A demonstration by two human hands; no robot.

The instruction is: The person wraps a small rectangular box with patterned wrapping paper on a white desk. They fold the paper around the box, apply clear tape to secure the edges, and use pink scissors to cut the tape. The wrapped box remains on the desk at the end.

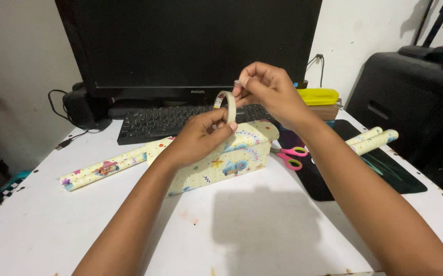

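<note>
Landmark: the wrapped box (221, 161), covered in yellow patterned paper, is taken as reference; it lies on the white table (262, 230).
Tape roll: a small roll of tape (226, 105) is held up just above the box, standing on its edge, its open ring turned toward the left side.
Left hand: the left hand (201, 138) is closed on the lower part of the roll, just above the box top; the grip is clamped with thumb and fingers.
Right hand: the right hand (265, 89) is above and to the right of the roll; its fingertips are pinched together at the top edge of the roll, seemingly on the tape end.
Key relation: the roll lies between both hands; the left hand is nearer to the box.
Around the box: one roll of wrapping paper (104, 168) lies to its left, two more rolls (372, 139) well to its right, pink scissors (292, 156) just beside its right end, a keyboard (180, 120) behind it.
Hidden: the free tape end cannot be made out clearly; the box's left end is covered by the left hand.
</note>
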